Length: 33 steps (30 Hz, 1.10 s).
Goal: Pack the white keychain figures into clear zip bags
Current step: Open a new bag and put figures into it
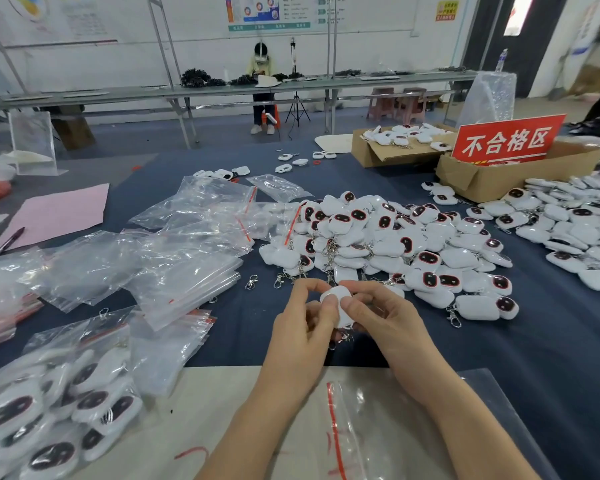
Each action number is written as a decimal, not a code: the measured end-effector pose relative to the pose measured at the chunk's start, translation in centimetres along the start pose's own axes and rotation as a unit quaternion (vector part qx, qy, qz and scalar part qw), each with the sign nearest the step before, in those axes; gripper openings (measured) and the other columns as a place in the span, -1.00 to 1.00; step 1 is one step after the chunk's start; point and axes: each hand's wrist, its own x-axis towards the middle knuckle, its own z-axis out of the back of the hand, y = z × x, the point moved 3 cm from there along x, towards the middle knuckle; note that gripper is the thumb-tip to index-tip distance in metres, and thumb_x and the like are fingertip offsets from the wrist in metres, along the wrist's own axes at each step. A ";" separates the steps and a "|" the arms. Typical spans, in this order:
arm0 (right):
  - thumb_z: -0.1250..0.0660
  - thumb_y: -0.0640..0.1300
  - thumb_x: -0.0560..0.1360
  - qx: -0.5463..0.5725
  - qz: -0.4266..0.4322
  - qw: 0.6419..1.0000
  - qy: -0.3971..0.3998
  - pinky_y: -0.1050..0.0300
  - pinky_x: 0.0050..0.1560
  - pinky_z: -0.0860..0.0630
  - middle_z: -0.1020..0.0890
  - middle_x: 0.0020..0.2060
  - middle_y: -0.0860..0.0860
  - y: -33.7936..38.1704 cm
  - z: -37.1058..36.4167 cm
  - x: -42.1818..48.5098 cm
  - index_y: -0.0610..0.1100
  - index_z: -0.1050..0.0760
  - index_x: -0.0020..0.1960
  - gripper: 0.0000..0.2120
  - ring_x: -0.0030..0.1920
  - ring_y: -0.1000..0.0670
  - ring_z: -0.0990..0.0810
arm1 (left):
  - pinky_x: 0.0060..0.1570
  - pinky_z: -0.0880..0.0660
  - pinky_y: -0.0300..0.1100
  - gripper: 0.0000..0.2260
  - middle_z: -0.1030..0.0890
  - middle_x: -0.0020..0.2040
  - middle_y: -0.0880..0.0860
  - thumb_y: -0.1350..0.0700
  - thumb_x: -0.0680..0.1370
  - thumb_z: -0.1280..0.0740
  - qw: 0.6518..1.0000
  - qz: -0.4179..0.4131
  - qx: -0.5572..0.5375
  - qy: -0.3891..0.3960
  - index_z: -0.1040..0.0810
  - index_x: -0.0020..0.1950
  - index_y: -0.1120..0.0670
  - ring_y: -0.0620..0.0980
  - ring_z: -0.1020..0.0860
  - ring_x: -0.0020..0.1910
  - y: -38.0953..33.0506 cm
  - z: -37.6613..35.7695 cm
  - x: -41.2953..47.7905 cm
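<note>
Both hands hold one white keychain figure [340, 301] above the blue table, near its front. My left hand [307, 317] pinches its left side and my right hand [378, 310] pinches its right side; its metal clasp hangs below the fingers. A large heap of white figures with dark faces [388, 244] lies just beyond the hands. An empty clear zip bag with a red strip [361, 424] lies flat under my forearms. A stack of empty clear zip bags [174, 251] spreads out to the left.
Bagged figures [49, 420] pile up at the lower left. A second spread of figures [575, 230] lies at the right, by cardboard boxes [499, 178] with a red sign [506, 140]. Pink paper [63, 211] and a pen [9, 240] sit far left. A seated person [262, 88] works behind.
</note>
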 end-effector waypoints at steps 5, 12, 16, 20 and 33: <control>-0.43 -0.08 0.54 0.026 -0.005 1.000 -0.002 0.23 -0.02 -0.52 -0.62 -0.19 0.06 0.0 -0.2 0.1 0.13 -0.66 0.06 -0.85 -0.16 0.11 -0.58 | -0.29 -0.46 -0.21 -0.92 -0.60 -0.30 0.10 -0.08 0.65 -0.25 1.000 -0.001 -0.004 0.008 -0.47 0.11 -0.15 -0.03 -0.63 -0.29 0.1 -0.1 0.1; -0.43 -0.06 0.54 0.012 0.007 1.000 -0.022 0.40 -0.17 -0.50 -0.64 -0.24 0.13 0.0 -0.2 0.2 0.17 -0.68 0.03 -0.86 -0.22 0.19 -0.57 | -0.27 -0.50 -0.26 -0.93 -0.59 -0.34 -0.05 -0.01 0.69 -0.24 0.999 0.017 -0.032 0.004 -0.48 0.05 -0.18 -0.09 -0.64 -0.30 0.1 -0.1 0.1; -0.42 -0.05 0.54 0.031 -0.006 0.997 -0.068 0.27 -0.16 -0.56 -0.67 -0.25 0.10 -0.5 -0.1 0.2 0.14 -0.68 0.03 -0.88 -0.26 0.14 -0.61 | -0.20 -0.52 -0.31 -0.84 -0.64 -0.22 0.04 -0.01 0.69 -0.24 0.999 0.021 -0.039 0.021 -0.47 0.15 -0.31 -0.08 -0.61 -0.23 -0.2 -0.3 0.0; -0.42 -0.12 0.55 0.057 -0.019 0.997 -0.050 0.25 -0.10 -0.60 -0.71 -0.14 -0.03 -0.6 0.1 0.3 0.06 -0.67 0.12 -0.82 -0.17 0.05 -0.66 | -0.18 -0.49 -0.29 -0.73 -0.60 -0.16 0.07 0.03 0.69 -0.25 1.000 0.016 0.000 0.020 -0.42 0.36 -0.25 0.00 -0.59 -0.19 0.1 -0.2 0.3; -0.38 -0.31 0.55 0.055 -0.010 0.998 0.008 0.23 0.06 -0.60 -0.71 -0.04 -0.13 -0.4 -0.1 0.3 -0.04 -0.58 0.27 -0.66 -0.06 0.02 -0.71 | -0.24 -0.47 -0.38 -0.65 -0.57 -0.31 -0.05 0.13 0.69 -0.26 0.998 0.055 -0.028 0.011 -0.45 0.48 -0.02 -0.21 -0.55 -0.30 -0.1 0.4 0.5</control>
